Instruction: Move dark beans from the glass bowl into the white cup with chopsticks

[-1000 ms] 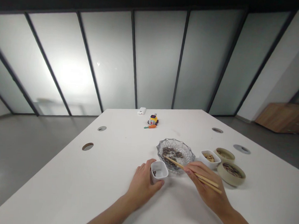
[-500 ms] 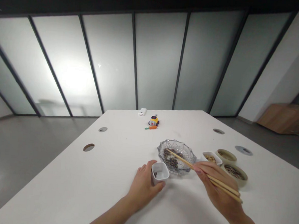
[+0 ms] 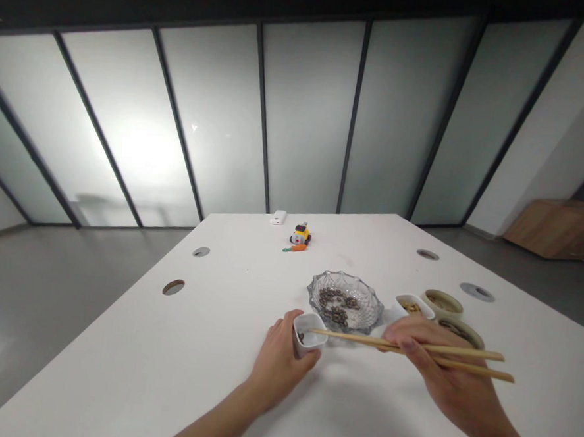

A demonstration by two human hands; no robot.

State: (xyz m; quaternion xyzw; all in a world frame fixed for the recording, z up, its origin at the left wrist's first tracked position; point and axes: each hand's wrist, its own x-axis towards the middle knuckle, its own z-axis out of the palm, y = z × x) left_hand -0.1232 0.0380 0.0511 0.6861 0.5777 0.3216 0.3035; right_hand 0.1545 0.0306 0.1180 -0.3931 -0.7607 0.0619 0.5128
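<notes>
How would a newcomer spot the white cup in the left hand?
On the white table, find the scalloped glass bowl. Just nearer the camera and left of it, the left hand holds the small white cup. Dark bits inside set it apart from the other white cup, which holds yellowish pieces.

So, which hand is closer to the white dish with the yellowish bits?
Right. The right hand, holding chopsticks, is just in front of the white dish; the left hand, around a small white cup, is farther off to the dish's left.
</notes>
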